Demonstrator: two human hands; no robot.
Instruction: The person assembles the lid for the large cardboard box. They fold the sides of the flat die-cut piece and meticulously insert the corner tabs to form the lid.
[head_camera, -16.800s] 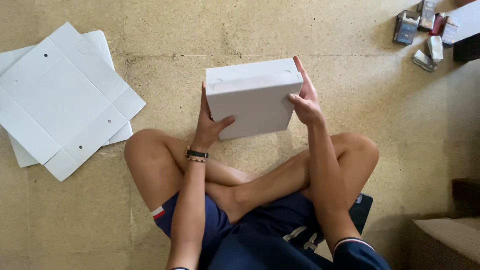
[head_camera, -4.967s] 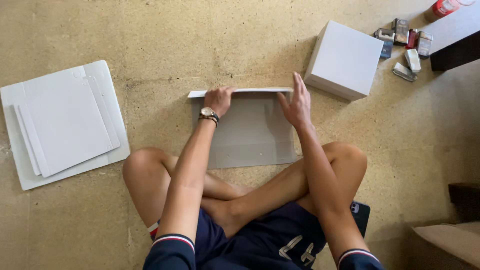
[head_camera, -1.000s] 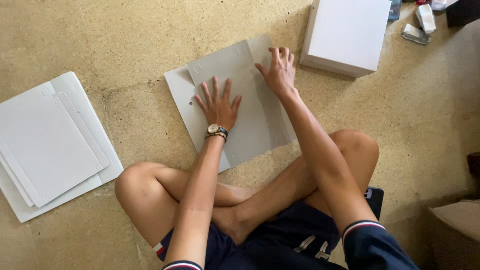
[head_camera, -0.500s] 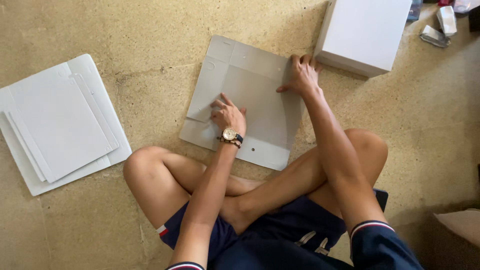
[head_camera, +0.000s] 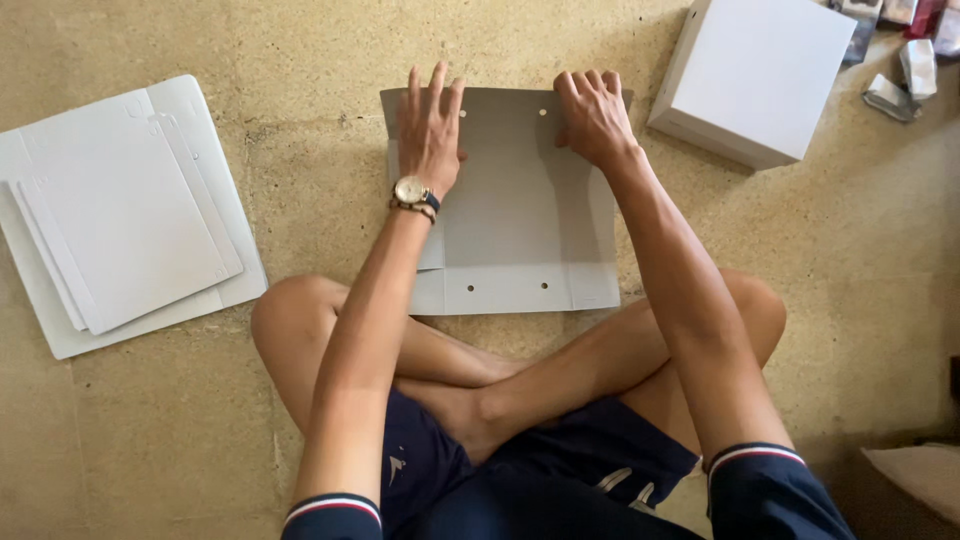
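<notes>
Flat cardboard sheet (head_camera: 520, 215) lies on the floor (head_camera: 300, 40) directly ahead of the crossed legs, square to the person. Left hand (head_camera: 430, 125) rests palm-down on the sheet's far-left area, at about 11 o'clock from the sheet's centre, fingers spread and straight, clamped on nothing. Right hand (head_camera: 592, 115) sits at about 1 o'clock from centre, at the far edge, fingers curled over it; whether they actually pinch the flap cannot be told.

Versus half a second ago: the sheet was skewed, its far edge tilted; it now lies straight. Left hand has shifted from mid-sheet to the far edge, level with the right.

Sheet: pale grey-white card, matte, rectangular with crease lines marking side flaps, small round punched holes near the far and near edges. Wristwatch (head_camera: 411, 190) on the left wrist. Stack of flat white sheets (head_camera: 120, 220) at 9 o'clock, well apart. Assembled white box (head_camera: 760, 75) at 2 o'clock, near the right hand but not touching. Floor is rough, speckled tan.
</notes>
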